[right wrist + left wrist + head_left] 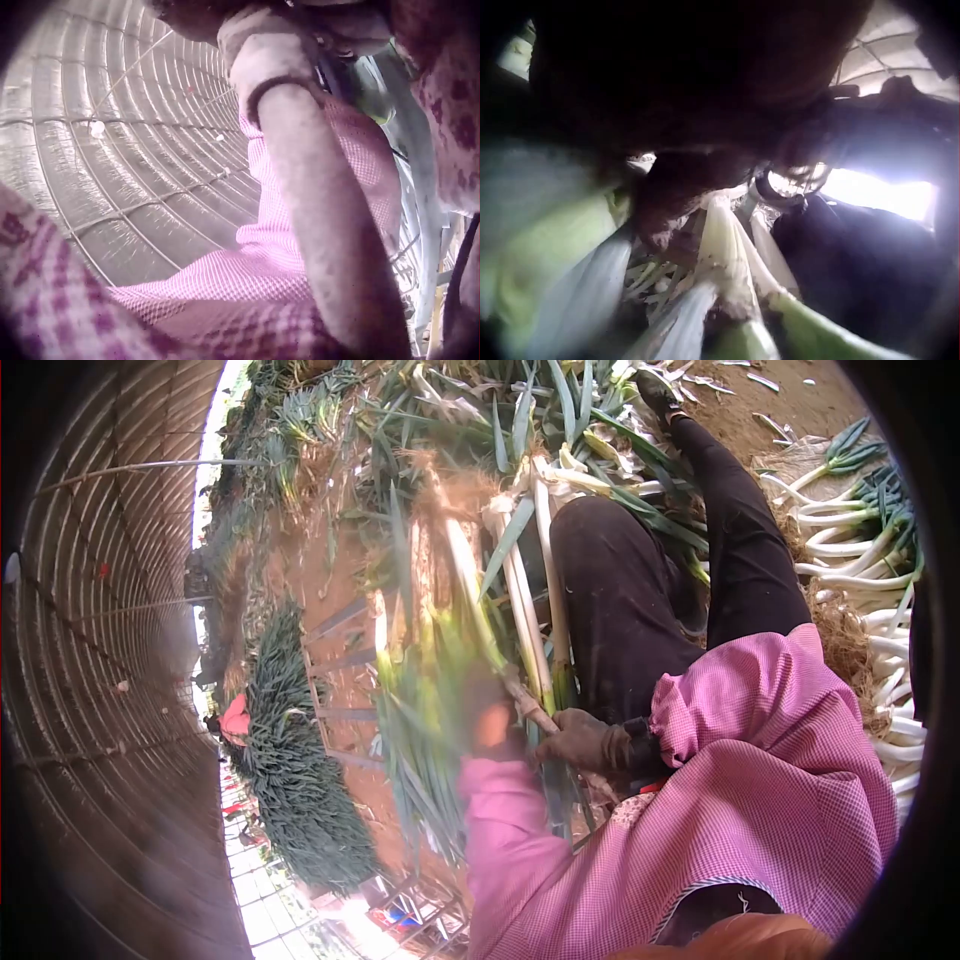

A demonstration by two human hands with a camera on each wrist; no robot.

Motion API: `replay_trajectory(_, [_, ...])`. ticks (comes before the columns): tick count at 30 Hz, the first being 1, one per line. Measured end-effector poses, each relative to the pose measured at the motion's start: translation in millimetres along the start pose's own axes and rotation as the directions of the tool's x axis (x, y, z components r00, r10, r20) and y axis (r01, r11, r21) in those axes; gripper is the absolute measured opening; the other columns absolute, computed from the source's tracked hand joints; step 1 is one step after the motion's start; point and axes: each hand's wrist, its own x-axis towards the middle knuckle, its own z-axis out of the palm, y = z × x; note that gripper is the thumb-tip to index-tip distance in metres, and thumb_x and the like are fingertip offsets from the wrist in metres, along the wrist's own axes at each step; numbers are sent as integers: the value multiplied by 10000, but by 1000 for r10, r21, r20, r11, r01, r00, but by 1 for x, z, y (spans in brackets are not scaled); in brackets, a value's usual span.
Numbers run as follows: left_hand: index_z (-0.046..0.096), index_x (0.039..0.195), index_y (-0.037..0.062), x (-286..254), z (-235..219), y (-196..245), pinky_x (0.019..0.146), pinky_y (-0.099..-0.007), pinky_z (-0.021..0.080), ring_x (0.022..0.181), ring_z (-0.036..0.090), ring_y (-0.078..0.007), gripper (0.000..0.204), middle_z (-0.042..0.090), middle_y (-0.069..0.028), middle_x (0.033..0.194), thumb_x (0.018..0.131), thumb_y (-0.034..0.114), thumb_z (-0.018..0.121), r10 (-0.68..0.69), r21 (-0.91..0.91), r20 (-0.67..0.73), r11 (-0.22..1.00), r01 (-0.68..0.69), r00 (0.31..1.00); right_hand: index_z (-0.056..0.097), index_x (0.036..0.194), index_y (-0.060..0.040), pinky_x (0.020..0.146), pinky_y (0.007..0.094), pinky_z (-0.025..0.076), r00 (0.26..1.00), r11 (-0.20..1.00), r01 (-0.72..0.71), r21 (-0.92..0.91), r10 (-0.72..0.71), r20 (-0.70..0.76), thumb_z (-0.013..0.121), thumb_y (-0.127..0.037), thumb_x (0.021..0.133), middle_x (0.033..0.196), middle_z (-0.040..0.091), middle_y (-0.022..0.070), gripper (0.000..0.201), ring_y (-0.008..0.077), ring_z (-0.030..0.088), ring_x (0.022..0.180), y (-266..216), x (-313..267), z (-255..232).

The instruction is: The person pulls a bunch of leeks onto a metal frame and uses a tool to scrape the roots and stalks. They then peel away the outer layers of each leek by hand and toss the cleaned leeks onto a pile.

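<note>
Many curved ribs make up the arched roof point(105, 660), filling the left side of the head view. A pink checked top point(770, 790) takes up the lower right, with dark trousers point(625, 600) reaching to the upper right. A heap of green leaves point(300, 770) lies at lower left; white-stemmed leeks point(870, 550) line the right edge. At the centre stand pale leek stalks point(515, 590), white above and green below. Just right of centre, the gloved right hand point(590, 745) is closed round a light-brown shaft point(533, 708), which slants down from upper left. The left hand point(490, 718), blurred, is just left of the shaft, over the green parts of the leeks; how far open it is, and whether it holds anything, I cannot tell.
</note>
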Motion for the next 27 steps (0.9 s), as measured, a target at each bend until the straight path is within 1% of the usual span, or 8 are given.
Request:
replay_trajectory(3, [585,1015,33,-3,0,-4,628,-405,488,767,607,-337,285,626,-182,803,892,278,509,-8,-13,-2,1000,8,1000,602,873,34,663,334,482,987,994,89,58,-80,-142,694,-202,717,752,604,113,297,200,602,716,2,-2,8])
replay_trajectory(6, [592,999,29,-4,-2,-9,630,-417,484,771,605,-356,290,624,-197,803,885,286,520,-19,-36,-8,999,19,1000,595,896,42,669,333,483,989,988,69,136,-51,-137,688,-200,730,768,610,118,308,191,605,734,2,-1,9])
replay_trajectory(9, [599,983,26,-10,5,-9,632,-430,481,775,602,-375,296,622,-211,804,878,295,532,-9,-54,-8,999,9,1000,593,917,46,677,331,484,992,999,28,29,-24,-120,692,-206,732,794,618,117,328,185,604,759,-18,-13,4])
replay_trajectory(12, [606,967,23,-21,14,-8,634,-443,478,779,600,-394,303,619,-226,804,871,303,544,1,-83,-7,997,-1,1000,595,916,46,652,333,485,977,954,193,228,-165,-135,698,-226,723,794,617,116,350,194,602,733,-7,10,7])
replay_trajectory(17, [618,941,17,-46,17,-15,637,-464,473,786,595,-426,316,616,-250,804,859,317,563,44,-150,-52,987,-51,998,603,913,55,591,315,481,914,910,355,-215,-386,-125,692,-227,716,770,618,121,355,188,596,658,-12,57,-11])
replay_trajectory(23, [613,969,26,-55,22,-19,667,-469,473,816,597,-427,347,612,-249,861,839,346,585,37,-172,-55,984,-46,998,618,925,59,573,338,488,920,908,346,-236,-378,-105,639,-210,751,766,615,124,321,205,605,635,-36,87,-26])
replay_trajectory(25, [599,1018,39,-51,23,-21,695,-458,478,842,601,-403,376,611,-228,917,828,364,591,-38,-95,57,994,43,998,641,930,7,604,356,504,820,757,475,-448,-566,-87,602,-187,782,789,628,124,246,233,622,662,-37,105,-29])
replay_trajectory(27, [584,1067,52,-46,23,-22,722,-446,483,867,605,-379,413,610,-208,974,817,382,597,-101,-6,159,995,103,982,691,922,-106,668,381,527,611,344,506,-791,-790,48,562,-144,818,833,654,120,170,272,654,732,-36,129,-34])
